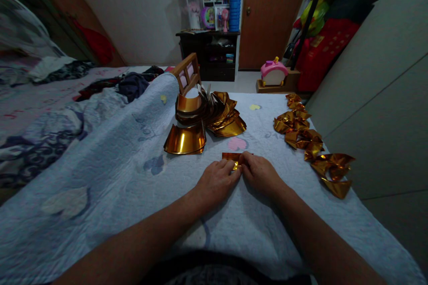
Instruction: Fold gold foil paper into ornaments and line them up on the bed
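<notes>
A small sheet of gold foil paper (230,156) lies flat on the light blue quilt, partly covered by both hands. My left hand (219,179) rests on its left part, fingers closed on the near edge. From the right, my right hand (259,171) pinches the same sheet, its fingertips meeting the left thumb. Beyond the hands sits a fanned pile of curved gold foil sheets (185,139). Along the right side of the quilt runs a row of folded gold foil pieces (302,139).
The quilt (160,213) covers the surface under my arms. A wooden frame (187,73) stands behind the foil pile. Farther back are a dark cabinet (219,64), a pink toy case (274,72) and a wooden door (270,18). A pale panel (374,93) borders the right.
</notes>
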`<control>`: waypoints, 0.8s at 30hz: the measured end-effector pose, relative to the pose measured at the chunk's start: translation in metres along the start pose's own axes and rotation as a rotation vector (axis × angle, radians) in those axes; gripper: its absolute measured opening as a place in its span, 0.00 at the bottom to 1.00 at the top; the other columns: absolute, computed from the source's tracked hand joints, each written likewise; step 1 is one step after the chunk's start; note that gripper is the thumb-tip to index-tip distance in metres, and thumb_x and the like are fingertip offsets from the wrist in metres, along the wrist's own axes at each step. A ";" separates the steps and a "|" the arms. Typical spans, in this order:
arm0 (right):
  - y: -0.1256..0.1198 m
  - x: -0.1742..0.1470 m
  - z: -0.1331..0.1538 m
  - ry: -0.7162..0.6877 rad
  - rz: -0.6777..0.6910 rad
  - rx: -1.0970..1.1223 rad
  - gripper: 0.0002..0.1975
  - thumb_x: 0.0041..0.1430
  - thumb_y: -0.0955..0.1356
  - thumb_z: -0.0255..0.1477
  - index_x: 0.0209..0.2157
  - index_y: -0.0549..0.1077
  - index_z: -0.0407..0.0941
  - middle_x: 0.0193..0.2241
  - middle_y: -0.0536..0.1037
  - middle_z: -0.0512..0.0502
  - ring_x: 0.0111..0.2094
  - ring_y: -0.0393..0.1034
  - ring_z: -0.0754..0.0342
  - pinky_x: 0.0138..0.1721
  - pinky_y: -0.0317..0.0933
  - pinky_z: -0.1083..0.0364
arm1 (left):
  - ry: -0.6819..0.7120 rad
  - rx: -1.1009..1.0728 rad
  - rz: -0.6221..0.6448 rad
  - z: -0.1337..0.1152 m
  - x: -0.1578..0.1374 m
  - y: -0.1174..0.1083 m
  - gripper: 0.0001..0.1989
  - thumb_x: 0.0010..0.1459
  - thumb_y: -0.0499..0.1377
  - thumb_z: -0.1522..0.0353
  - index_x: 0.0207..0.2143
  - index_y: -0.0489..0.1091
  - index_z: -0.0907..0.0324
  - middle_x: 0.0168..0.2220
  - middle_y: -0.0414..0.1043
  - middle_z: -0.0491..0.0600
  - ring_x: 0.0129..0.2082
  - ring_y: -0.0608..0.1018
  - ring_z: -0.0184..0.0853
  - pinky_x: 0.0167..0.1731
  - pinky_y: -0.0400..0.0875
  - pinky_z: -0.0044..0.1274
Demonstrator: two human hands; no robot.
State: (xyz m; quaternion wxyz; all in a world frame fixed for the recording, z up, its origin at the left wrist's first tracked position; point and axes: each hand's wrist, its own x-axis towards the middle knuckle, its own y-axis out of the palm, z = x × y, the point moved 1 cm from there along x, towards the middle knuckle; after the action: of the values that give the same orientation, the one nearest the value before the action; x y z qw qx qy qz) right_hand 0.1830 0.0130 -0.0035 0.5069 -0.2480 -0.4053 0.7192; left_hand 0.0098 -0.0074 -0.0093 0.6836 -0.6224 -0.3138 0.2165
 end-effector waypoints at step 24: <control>0.015 0.007 0.032 0.178 -0.026 -0.390 0.13 0.68 0.61 0.37 0.45 0.69 0.44 0.41 0.75 0.38 0.38 0.72 0.46 0.33 0.56 0.51 | -0.131 0.044 0.002 -0.007 -0.012 -0.009 0.08 0.62 0.55 0.78 0.36 0.74 0.63 0.32 0.76 0.52 0.35 0.78 0.41 0.35 0.75 0.31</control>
State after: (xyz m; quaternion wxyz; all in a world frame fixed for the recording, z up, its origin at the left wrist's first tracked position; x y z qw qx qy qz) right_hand 0.1481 0.0065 0.0013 0.4925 -0.3985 -0.4936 0.5958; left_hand 0.0051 -0.0218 -0.0024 0.6750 -0.5920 -0.3522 0.2642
